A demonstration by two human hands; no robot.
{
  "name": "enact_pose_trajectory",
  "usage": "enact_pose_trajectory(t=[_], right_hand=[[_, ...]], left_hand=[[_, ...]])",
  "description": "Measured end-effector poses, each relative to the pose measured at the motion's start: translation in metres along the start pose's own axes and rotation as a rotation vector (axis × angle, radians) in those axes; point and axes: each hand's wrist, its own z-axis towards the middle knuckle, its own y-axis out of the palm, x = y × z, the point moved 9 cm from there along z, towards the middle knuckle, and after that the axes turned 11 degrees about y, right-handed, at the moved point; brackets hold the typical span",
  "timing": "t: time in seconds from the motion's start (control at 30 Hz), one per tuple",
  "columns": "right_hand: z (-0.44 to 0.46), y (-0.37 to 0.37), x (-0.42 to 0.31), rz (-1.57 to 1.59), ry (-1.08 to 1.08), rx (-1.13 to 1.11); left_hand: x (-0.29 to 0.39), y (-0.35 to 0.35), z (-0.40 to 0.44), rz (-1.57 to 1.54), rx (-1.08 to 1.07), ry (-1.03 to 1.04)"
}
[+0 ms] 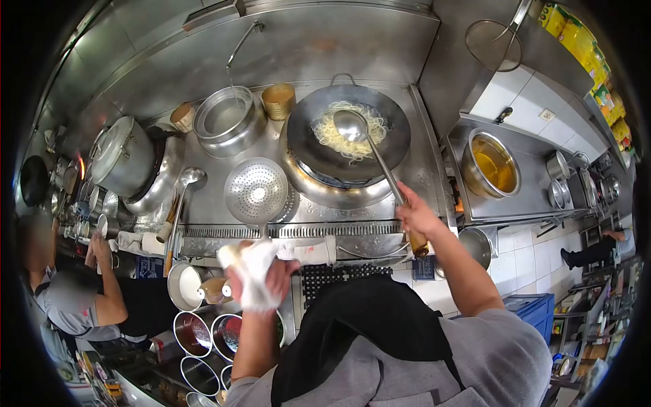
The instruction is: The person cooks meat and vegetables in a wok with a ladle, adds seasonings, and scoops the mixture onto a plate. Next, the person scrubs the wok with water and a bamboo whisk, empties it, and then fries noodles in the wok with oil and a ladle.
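My right hand (416,217) is wrapped round the handle of a long metal ladle (383,163) with a wooden end. The ladle's bowl rests over pale noodles (339,139) in a dark wok (305,142) on the stove burner. My left hand (277,278) grips a white cloth (252,268), slightly blurred, in front of the stove edge. A round perforated skimmer (256,190) sits just beyond it, its handle running down to the cloth. Whether my fingers also hold that handle is hidden.
Left of the wok stand a metal pot (227,122), a bamboo-like container (278,102) and a large lidded pot (123,159). A bowl of yellow oil (491,166) is at right. Several containers (192,332) stand below left. A co-worker (102,298) works at far left.
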Motion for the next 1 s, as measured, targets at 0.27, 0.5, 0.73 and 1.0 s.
enact_pose_trajectory(t=[0.27, 0.5, 0.73, 1.0], right_hand=[[0.0, -0.007, 0.017, -0.403, -0.075, 0.15], [0.005, -0.021, 0.012, -0.848, -0.123, 0.403], [-0.024, -0.017, 0.018, -0.288, -0.016, 0.051], [-0.004, 0.0, 0.023, -0.537, -0.085, 0.271]], left_hand=[[0.042, 0.278, -0.044, -0.368, -0.924, 0.028], [0.012, 0.319, -0.053, -0.543, -1.052, -0.132], [-0.002, 0.32, -0.052, -0.603, -1.07, -0.113], [0.0, 0.321, -0.055, -0.619, -1.089, -0.121]])
